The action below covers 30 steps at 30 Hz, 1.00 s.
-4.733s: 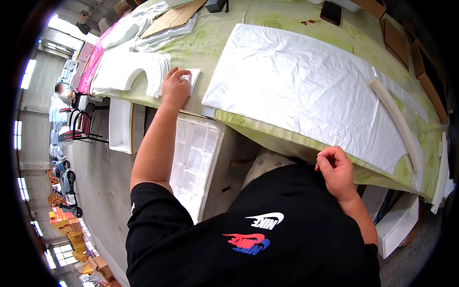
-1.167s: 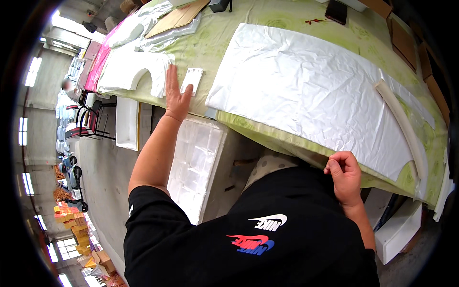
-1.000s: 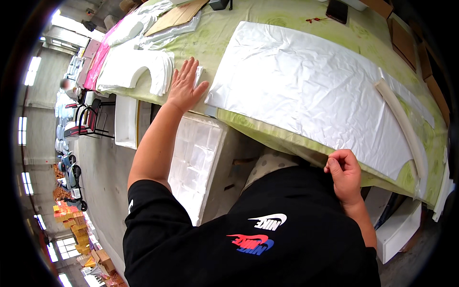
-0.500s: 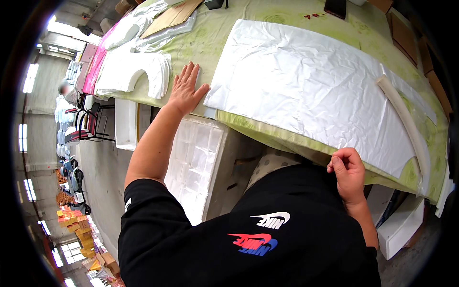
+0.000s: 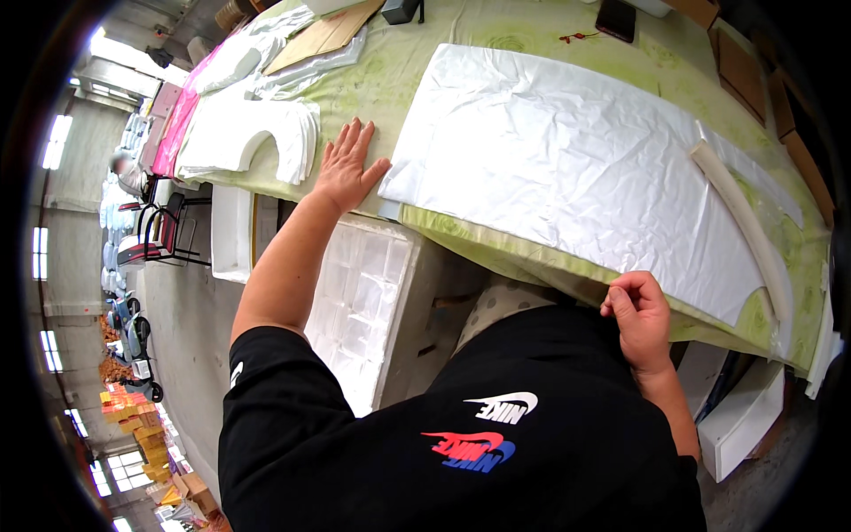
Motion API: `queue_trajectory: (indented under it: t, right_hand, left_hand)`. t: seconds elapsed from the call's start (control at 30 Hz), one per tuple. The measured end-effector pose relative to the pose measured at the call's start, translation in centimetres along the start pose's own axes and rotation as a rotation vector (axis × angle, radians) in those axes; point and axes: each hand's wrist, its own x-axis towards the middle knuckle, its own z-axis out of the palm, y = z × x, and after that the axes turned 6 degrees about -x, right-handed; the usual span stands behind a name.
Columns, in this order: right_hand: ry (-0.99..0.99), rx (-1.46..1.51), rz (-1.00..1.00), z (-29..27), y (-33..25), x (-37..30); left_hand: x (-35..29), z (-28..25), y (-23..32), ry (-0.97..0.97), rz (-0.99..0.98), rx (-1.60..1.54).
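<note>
My left hand point(image 5: 344, 170) lies flat with spread fingers on the green patterned tablecloth point(image 5: 390, 66), just left of a large wrinkled white plastic sheet point(image 5: 567, 160). To that hand's left is a stack of white pieces point(image 5: 297, 146) with a curved cutout. At the sheet's near edge, toward the right, my right hand point(image 5: 640, 315) is closed, thumb against curled fingers. Whatever it may pinch is too small or hidden to make out. Along the sheet's right end lies a curved cream-coloured strip point(image 5: 743, 217).
A piece of cardboard point(image 5: 324, 37) and a black object point(image 5: 402, 11) lie at the far left. Far right are a dark flat case point(image 5: 616, 19) and cardboard boxes point(image 5: 737, 75). Below the table's edge stands a white compartmented box point(image 5: 359, 284). Another person point(image 5: 130, 176) is in the left background.
The view has shifted slightly. My right hand appears a little farther left and up along the sheet's edge; my left hand stays flat on the cloth.
</note>
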Motion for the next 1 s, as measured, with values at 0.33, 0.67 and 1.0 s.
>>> queue_trajectory:
  t: [0.33, 0.67, 1.0]
  right_hand:
    - [-0.012, 0.008, -0.029, -0.3, 0.5, -0.1]
    - [-0.024, 0.028, -0.029, -0.4, 0.6, 0.1]
    - [-0.047, 0.051, -0.090, -0.9, 1.5, 0.1]
  left_hand:
    - [-0.1, 0.3, -0.1, 0.048, 0.007, -0.007]
    - [-0.1, 0.0, -0.4, 0.062, 0.024, -0.136]
    - [-1.1, 1.6, -1.8, 0.626, 0.007, -0.782]
